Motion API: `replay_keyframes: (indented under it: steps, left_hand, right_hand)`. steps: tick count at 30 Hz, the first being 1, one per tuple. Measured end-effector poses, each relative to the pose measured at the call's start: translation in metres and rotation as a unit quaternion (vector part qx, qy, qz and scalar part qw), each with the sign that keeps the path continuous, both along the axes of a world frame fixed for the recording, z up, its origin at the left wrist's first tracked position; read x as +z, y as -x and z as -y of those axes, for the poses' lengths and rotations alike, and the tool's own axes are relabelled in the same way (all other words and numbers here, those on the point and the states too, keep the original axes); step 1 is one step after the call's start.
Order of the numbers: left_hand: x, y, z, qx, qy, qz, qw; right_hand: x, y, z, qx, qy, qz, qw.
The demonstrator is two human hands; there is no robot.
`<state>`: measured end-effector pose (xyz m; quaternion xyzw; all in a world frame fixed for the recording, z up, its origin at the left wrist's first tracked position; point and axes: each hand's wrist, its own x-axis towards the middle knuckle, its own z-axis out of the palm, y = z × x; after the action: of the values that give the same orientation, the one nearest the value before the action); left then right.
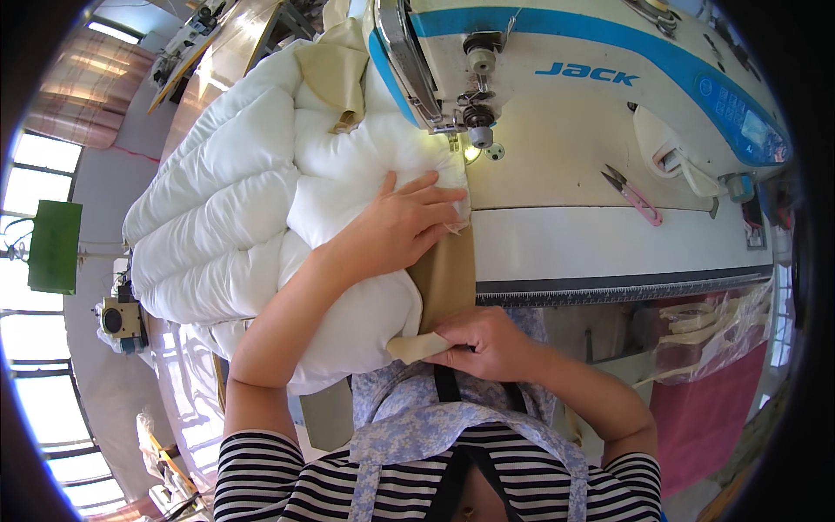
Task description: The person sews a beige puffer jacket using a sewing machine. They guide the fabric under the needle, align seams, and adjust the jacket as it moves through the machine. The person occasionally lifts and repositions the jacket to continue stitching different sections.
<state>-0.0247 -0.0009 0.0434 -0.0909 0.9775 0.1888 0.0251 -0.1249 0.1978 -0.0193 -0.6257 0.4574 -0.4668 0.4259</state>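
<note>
A puffy white quilted piece (226,191) lies left of the needle of a sewing machine (574,52). Along its right edge runs a strip of tan fabric (450,270), which reaches up toward the lit presser foot (454,143). My left hand (409,219) rests on the quilting just below the foot, fingers spread and pressing the edge. Close to my body, my right hand (487,344) pinches the lower end of the tan strip, where it folds over to a paler side. Another tan flap (335,78) lies on top of the quilting farther away.
Pink-handled thread snips (635,195) lie on the machine bed at the right. A dark ruler strip (626,284) runs along the table's front edge. Beyond it at the right hang a clear plastic bag (718,335) and magenta cloth (704,418). Other machines stand at the far left.
</note>
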Motion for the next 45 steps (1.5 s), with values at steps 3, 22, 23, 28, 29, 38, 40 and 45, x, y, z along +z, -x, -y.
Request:
replay_keyframes:
  steps: [3,22,23,28,29,38,40,45]
  left_hand:
    - [-0.004,0.011,0.019,-0.005,0.005,-0.016,1.000]
    - [-0.069,-0.142,-0.165,0.229,-0.530,0.059,0.814]
    - [-0.083,-0.144,-0.171,0.251,-0.543,0.027,0.801]
    - [-0.151,-0.139,-0.172,0.275,-0.614,-0.065,0.737]
    - [-0.153,-0.136,-0.166,0.314,-0.566,-0.015,0.762]
    - [-0.059,-0.195,-0.065,0.406,-0.340,-0.102,0.842]
    - [-0.022,-0.221,-0.021,0.413,-0.258,-0.056,0.872]
    - [-0.006,-0.256,0.056,0.377,-0.065,0.271,0.883]
  right_hand:
    - [0.006,0.009,0.015,-0.003,-0.024,0.040,0.999]
    - [0.040,0.000,0.011,-0.090,-0.157,0.110,0.977]
    - [0.041,0.003,0.009,-0.100,-0.186,0.069,0.975]
    - [0.041,0.003,0.026,0.121,-0.320,0.167,0.925]
    - [0.053,-0.006,0.025,0.129,-0.257,0.071,0.955]
    - [0.027,-0.012,-0.051,-0.054,-0.037,0.068,0.996]
    - [-0.003,-0.046,-0.049,-0.104,0.010,0.092,0.990]
    - [0.001,-0.076,-0.028,-0.172,0.108,-0.118,0.972]
